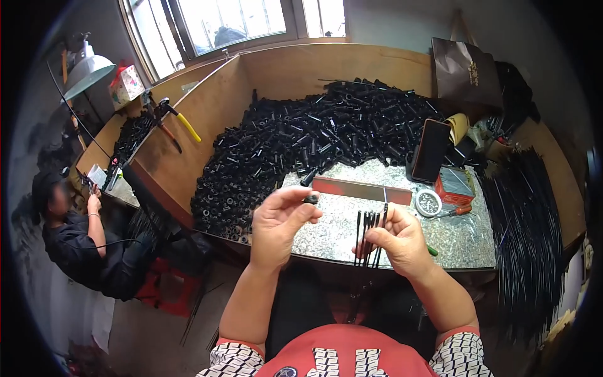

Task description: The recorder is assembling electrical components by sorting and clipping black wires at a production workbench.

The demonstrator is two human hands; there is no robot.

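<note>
My left hand (279,221) is closed, thumb and fingers pinching a small black tubular part (311,198). Just beyond its fingertips another black piece (308,178) sticks up; whether the hand touches it I cannot tell. Opposite, my right hand (402,244) grips a bunch of several thin black rods (366,232), fanned a little and roughly upright between thumb and fingers. Both hands are over the near part of a speckled stone worktop (333,244), a short gap apart. The lower ends of the rods hang near the worktop's front edge.
Beyond lies a big heap of black tubular parts (326,125) inside wooden walls (333,60). A reddish-brown bar (361,190), phone (430,151), round white dish (428,203) and screwdriver (461,210) sit on the worktop. Long black rods (527,220) fill the right. A co-worker (75,232) sits left.
</note>
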